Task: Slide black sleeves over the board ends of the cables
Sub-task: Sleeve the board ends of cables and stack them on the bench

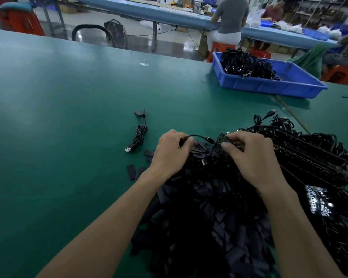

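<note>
Far left, coiled cable (138,135) on green tabletop (68,117); left hand (172,151) pinching thin cable lead (197,136) above heap of black sleeves (199,217); right hand (249,157) pinching board end (226,139); upper right, blue tray (269,85) holding tangled black cables (247,66).

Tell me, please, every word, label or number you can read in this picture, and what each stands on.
No text here can be read.
White print on a black board at the lower right: too blurred to read.
Small pale scrap on the green table: too small to tell whether it bears text.
</note>
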